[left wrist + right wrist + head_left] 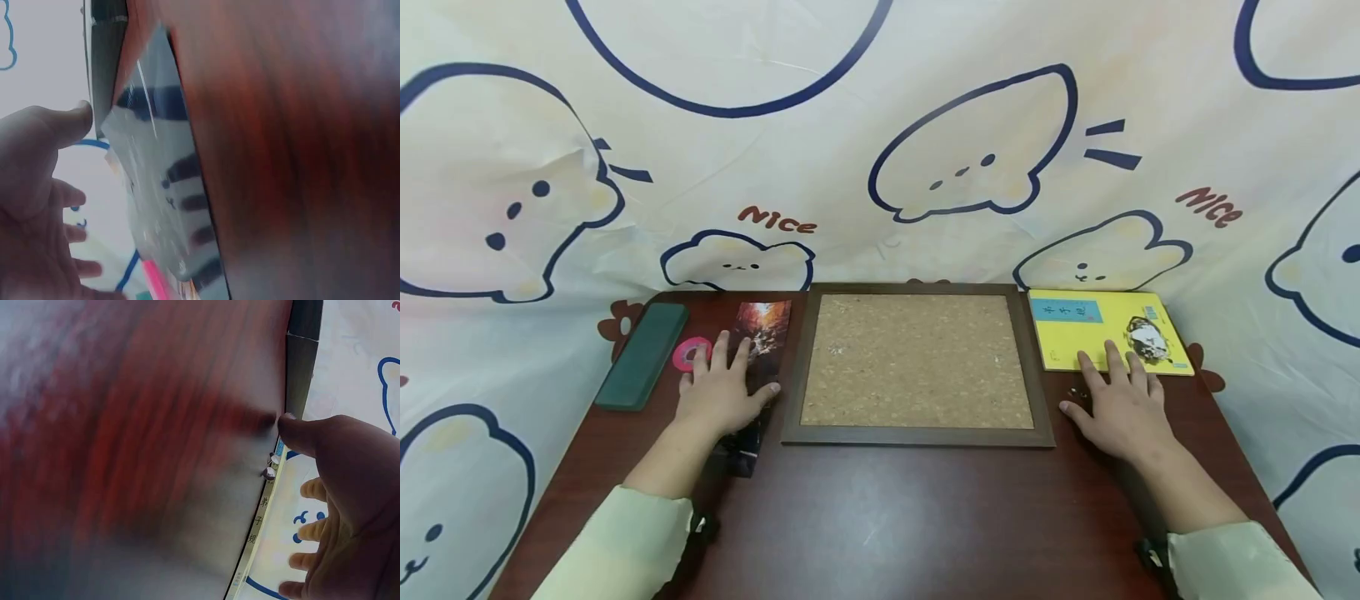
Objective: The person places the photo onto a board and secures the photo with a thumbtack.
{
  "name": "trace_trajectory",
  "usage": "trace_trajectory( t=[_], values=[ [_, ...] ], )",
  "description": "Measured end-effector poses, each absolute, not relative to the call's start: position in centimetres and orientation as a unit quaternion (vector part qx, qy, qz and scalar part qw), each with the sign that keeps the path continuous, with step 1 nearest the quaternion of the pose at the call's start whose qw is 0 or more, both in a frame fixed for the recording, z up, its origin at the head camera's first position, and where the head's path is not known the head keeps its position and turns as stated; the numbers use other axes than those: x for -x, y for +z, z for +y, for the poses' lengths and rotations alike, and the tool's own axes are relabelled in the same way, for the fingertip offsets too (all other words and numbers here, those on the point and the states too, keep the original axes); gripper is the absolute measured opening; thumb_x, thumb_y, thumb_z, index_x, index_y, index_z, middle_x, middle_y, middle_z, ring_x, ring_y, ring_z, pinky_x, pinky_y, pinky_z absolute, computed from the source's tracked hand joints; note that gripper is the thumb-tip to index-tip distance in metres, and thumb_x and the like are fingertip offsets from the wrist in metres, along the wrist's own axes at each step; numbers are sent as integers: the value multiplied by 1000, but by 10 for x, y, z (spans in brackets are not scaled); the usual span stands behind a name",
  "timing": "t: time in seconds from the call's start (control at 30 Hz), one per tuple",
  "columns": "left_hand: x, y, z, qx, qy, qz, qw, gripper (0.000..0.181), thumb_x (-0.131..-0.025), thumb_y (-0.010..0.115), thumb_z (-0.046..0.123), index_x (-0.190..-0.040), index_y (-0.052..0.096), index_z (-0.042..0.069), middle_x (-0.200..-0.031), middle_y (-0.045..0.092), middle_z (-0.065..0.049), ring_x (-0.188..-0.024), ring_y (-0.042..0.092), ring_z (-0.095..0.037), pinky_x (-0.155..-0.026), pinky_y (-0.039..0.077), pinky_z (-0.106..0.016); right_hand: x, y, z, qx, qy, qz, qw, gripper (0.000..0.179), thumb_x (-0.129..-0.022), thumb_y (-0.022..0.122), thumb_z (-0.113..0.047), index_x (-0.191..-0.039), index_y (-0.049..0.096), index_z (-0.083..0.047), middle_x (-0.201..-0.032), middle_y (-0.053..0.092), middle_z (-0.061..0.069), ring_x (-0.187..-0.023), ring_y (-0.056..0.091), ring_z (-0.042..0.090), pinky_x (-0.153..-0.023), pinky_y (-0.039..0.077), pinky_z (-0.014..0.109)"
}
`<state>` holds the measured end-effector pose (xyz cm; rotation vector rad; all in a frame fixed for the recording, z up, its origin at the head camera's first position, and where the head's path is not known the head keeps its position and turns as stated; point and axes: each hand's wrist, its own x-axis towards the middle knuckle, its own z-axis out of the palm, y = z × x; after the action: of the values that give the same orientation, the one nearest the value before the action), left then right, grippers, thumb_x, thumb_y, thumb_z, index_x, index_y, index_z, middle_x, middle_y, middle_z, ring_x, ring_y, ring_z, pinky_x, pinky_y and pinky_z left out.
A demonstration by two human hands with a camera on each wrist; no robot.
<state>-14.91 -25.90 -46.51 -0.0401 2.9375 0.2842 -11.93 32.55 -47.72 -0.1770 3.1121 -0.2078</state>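
Note:
My left hand [715, 396] is spread over a dark glossy picture [763, 342] with an orange-red top, its fingertips beside a small pink ring [691, 354]. In the left wrist view, that palm stands apart from the picture [156, 156], whose glossy surface mirrors the fingers. My right hand [1123, 408] is spread at the near edge of a yellow book [1112, 325] with a blue title label; whether it touches the book I cannot tell. Some small shiny pieces [269, 473] lie by the book, near the right thumb. Neither hand holds anything.
Between the hands, a brown-framed cork board [917, 358] lies at the far side of the dark red-brown table [910, 517]. A green oblong case [643, 357] lies at the table's left edge. A cartoon-printed cloth [850, 167] hangs behind and beside the table.

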Motion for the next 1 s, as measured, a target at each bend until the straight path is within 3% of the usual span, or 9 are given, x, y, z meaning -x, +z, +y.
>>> trace_trajectory(
  t=[0.13,0.43,0.67,1.0],
  values=[
    [154,-467,-266,18,105,989,106,102,-94,62,64,-164,20,2,-164,10,-35,-145,10,-66,-103,26,-83,120,-477,325,68,-69,995,4,79,-96,71,-43,-156,41,0,-158,23,37,-137,24,64,-101,27,80],
    [167,-463,-274,44,130,980,145,101,-97,61,59,-163,15,-2,-157,21,-41,-139,22,-68,-98,35,-81,125,-476,325,62,-86,994,20,70,-97,69,-35,-152,45,3,-147,36,38,-126,39,61,-92,42,73],
    [175,-460,-277,61,131,979,145,98,-99,61,54,-163,15,-4,-151,30,-44,-133,30,-67,-98,38,-78,127,-475,329,58,-104,992,36,62,-99,66,-30,-148,50,4,-139,46,37,-125,45,58,-94,43,72],
    [184,-463,-279,73,143,981,104,83,-100,63,36,-160,24,-5,-147,37,-43,-132,37,-63,-101,38,-75,132,-472,330,72,-115,990,47,41,-101,66,-20,-133,64,5,-122,62,31,-112,59,51,-93,46,66]
  ],
)
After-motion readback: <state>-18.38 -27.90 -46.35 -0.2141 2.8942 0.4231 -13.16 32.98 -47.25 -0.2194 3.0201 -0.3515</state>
